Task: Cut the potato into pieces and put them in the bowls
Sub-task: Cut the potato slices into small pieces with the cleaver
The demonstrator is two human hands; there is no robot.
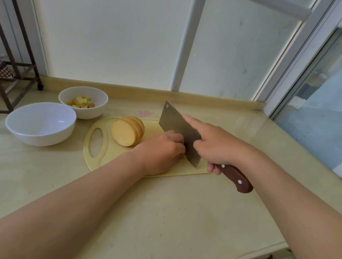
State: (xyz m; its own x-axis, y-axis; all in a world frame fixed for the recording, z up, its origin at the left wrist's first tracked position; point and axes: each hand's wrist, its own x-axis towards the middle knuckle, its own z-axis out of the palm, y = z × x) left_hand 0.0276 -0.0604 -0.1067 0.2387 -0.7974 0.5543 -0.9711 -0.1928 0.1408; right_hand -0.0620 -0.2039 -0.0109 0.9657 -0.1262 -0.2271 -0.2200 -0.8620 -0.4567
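- Right hand (217,147): clenched round the brown riveted wooden handle of a rectangular steel cleaver (177,125), index finger laid straight along the top of the blade. The cutting edge is down, and its heel meets the board near the board's right edge.
- Left hand (161,149): fingers curled, knuckles against the flat of the blade, resting on the board. What lies under it is hidden, so I cannot tell whether it grasps anything.
- Pale yellow potato half (126,132): partly sliced, slices standing together, cut face toward the camera. It sits on the board to the left of the left hand.
- Pale yellow plastic cutting board (94,154): rounded end with an oval hole, pointing toward the bowls.
- Near white ceramic bowl (37,137): just beside the board's rounded end, not touching it.
- Far white ceramic bowl (82,113): holds potato cubes (81,101) and stands near the board's far left edge.
- Beige stone countertop (156,213): open surface on the near side and to the right of the board. Its front edge shows at lower right.
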